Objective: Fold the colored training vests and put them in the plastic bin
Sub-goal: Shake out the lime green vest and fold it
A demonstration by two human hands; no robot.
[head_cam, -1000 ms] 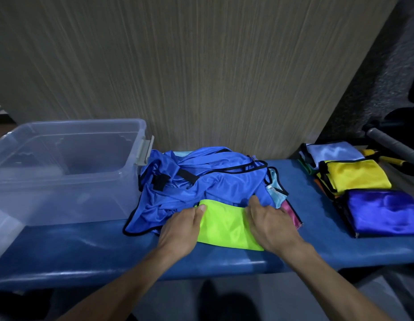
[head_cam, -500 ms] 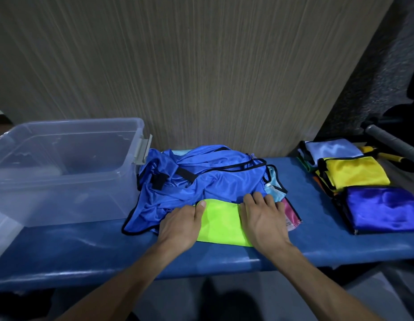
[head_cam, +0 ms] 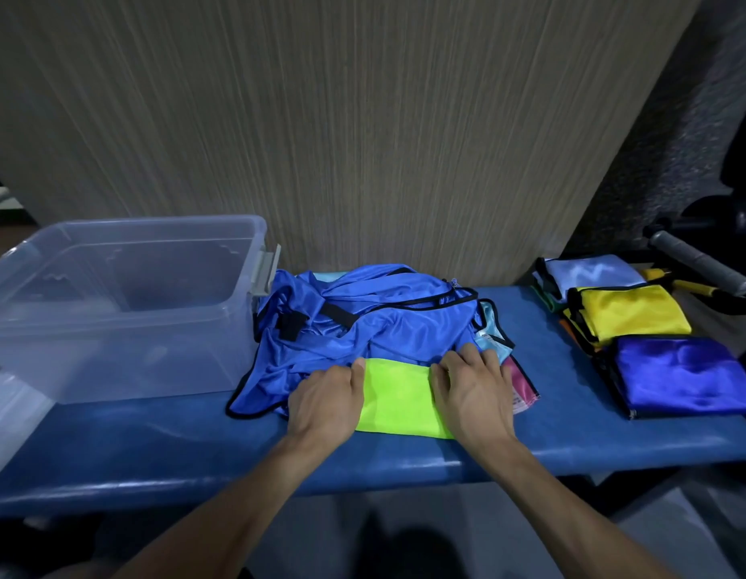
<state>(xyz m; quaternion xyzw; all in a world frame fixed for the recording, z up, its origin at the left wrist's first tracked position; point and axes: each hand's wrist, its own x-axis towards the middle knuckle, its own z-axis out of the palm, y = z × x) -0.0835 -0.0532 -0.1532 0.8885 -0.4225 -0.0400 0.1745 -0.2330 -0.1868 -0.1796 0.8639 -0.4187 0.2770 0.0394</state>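
So far your plastic bin [head_cam: 125, 311] looks empty; both grips, left hand [head_cam: 327, 401] and right hand [head_cam: 473, 390], press flat on the lime vest [head_cam: 398, 397], blue heap [head_cam: 363, 328] unfolded.

Pretty dim indoor light, soft glare on the shiny purple vest [head_cam: 680, 378] right of the hands, edges bowed and blurry.

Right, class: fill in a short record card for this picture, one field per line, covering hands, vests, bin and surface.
Left hand: flat on the lime vest's left edge
Right hand: flat on its right edge
Lime vest: folded, at the bench's front
Blue vest: crumpled heap behind it
Plastic bin: at left, no vests visible inside
Folded stack: at right
Bench: blue, padded
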